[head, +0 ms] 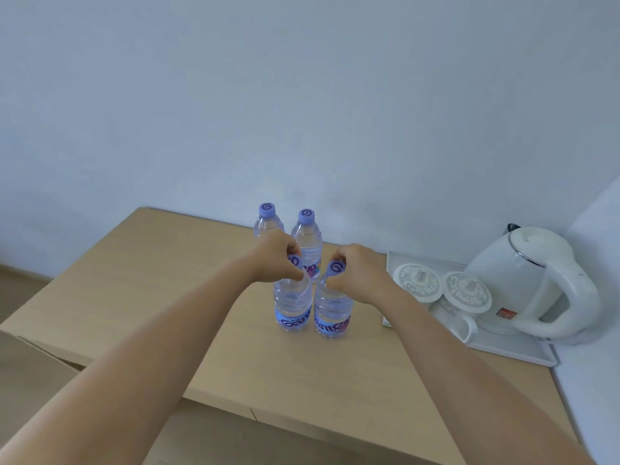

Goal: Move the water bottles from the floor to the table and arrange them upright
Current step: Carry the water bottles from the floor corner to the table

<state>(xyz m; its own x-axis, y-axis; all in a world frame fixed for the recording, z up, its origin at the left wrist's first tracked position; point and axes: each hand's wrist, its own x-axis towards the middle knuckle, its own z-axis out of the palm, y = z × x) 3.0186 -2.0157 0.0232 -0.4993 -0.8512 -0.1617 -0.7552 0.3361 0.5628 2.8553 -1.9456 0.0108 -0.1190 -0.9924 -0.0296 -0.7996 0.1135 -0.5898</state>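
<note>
Left hand: curled around the neck of the front-left bottle, whose purple cap is seen between the fingers.
Right hand: closed on the neck of the front-right bottle, with the cap pinched at the fingertips.
Front bottles: both are stood on the wooden table, directly below the hands, side by side and nearly touching; the caps are tipped slightly toward each other.
Rear-left bottle: stood upright just beyond the left hand, its lower part hidden by that hand.
Rear-right bottle: stood upright beyond and between the two hands, close beside the rear-left bottle.
White tray: placed to the right of the right hand.
Lidded cups: two are set on the tray, nearest the right hand.
White electric kettle: set on the tray, farther right of the cups.
</note>
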